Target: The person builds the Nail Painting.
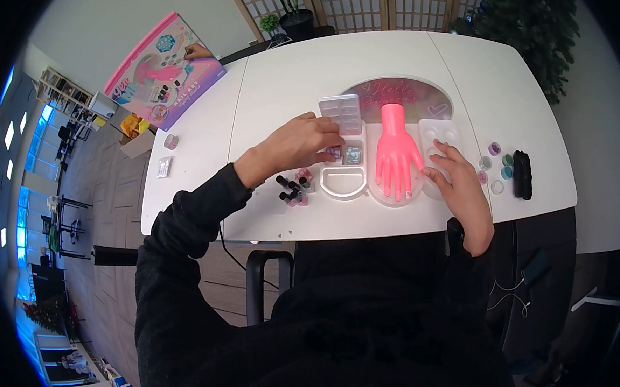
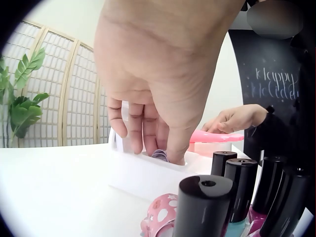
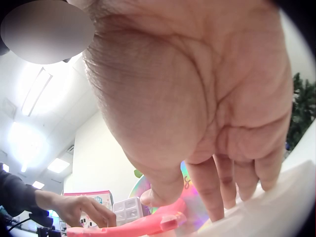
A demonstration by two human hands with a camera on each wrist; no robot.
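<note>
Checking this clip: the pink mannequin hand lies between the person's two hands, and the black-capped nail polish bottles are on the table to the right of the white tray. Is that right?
Not quite: the black-capped nail polish bottles are to the left of the white tray, as the head view shows. The rest holds.

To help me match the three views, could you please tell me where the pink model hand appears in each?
Head: the pink model hand lies right of centre, mostly above mid-height.
Left wrist: the pink model hand is a strip right of centre.
Right wrist: the pink model hand runs along the bottom, mostly left of centre.
Shared landmark: the person's right hand, near it in each.
</note>
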